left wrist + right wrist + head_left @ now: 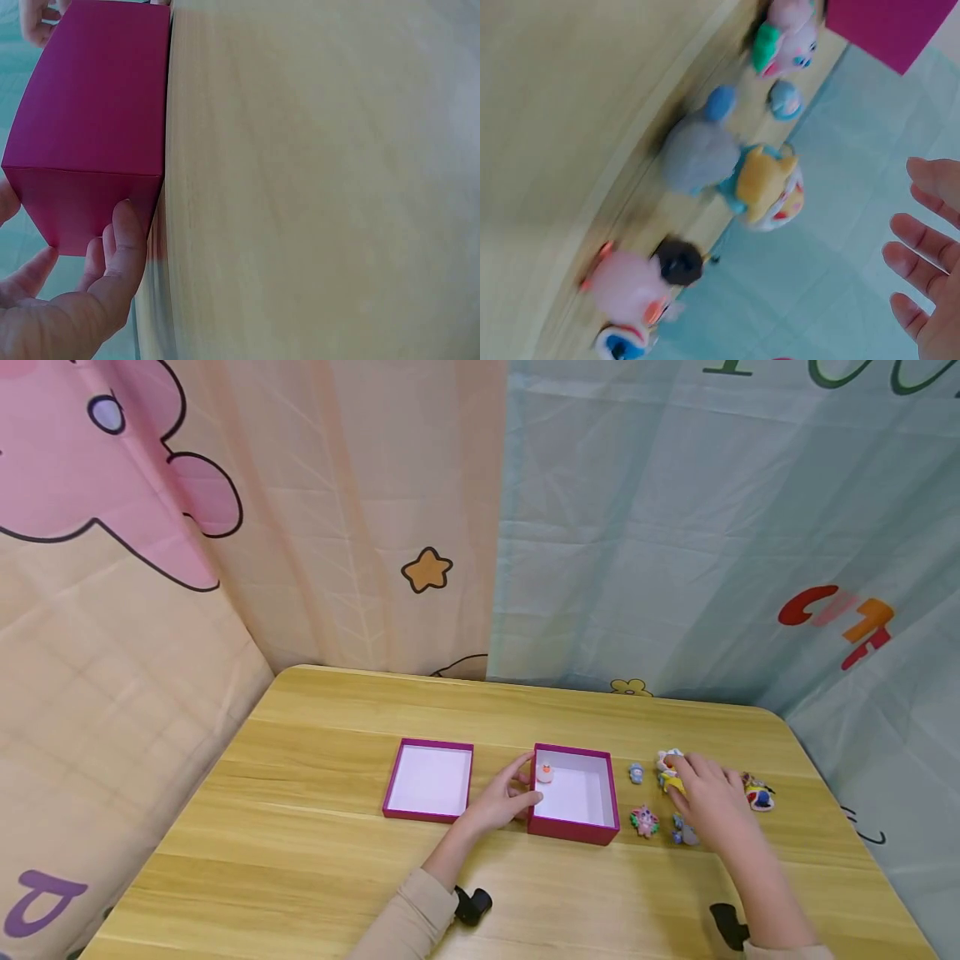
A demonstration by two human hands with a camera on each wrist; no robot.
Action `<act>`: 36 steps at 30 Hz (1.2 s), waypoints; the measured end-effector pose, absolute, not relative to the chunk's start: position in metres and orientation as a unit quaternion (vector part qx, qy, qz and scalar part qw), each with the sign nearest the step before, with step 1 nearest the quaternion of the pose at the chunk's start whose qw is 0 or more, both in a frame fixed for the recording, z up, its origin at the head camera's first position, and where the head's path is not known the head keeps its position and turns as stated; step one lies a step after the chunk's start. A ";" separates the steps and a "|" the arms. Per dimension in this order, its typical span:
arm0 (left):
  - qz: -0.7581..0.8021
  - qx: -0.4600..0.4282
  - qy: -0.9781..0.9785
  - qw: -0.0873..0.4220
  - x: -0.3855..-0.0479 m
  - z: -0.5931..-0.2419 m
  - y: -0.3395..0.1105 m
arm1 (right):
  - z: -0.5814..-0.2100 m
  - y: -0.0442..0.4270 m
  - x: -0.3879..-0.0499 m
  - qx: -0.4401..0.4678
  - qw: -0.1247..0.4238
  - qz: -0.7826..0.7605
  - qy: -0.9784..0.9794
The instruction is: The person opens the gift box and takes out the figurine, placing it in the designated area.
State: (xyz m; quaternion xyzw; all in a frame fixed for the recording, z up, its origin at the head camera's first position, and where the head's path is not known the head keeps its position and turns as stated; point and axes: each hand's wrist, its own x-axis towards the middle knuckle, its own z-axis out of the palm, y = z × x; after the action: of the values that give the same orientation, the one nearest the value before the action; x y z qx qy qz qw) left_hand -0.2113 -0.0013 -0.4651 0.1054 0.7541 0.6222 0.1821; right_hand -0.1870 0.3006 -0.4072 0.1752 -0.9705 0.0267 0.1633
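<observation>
An open magenta box [573, 838] with a white inside stands on the table; a small pale-pink figurine [545, 774] with an orange mark lies in it. My left hand [495, 803] holds the box's left wall, thumb over the rim and fingers against the outside [127, 221]. Above several toy figurines, my right hand [712, 800] has its fingers loosely bent, with nothing between them in the right wrist view. Closest are a yellow-and-white figurine [765, 184] and a grey one with blue [697, 154]. A pink figurine with green [789, 41] and a small blue one [784, 100] stand nearer the box.
Left of the box lies a shallow magenta-rimmed lid [429, 778], white side up. Beyond the right hand are a red, white and blue figurine [761, 798] and, in the right wrist view, a pink one [630, 286]. A curtain [360, 568] hangs behind the wooden table [300, 860].
</observation>
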 end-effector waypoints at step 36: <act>0.638 0.107 0.739 0.188 -0.205 -0.447 -0.003 | -0.436 0.186 -0.225 0.262 0.112 0.015 -0.958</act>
State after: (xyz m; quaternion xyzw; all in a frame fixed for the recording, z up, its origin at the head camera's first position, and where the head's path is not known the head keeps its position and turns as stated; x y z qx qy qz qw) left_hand -0.2048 -0.0034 -0.4469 0.1075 0.7385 0.6384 0.1885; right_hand -0.2245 0.1862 -0.4364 0.2620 -0.9585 0.0149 0.1116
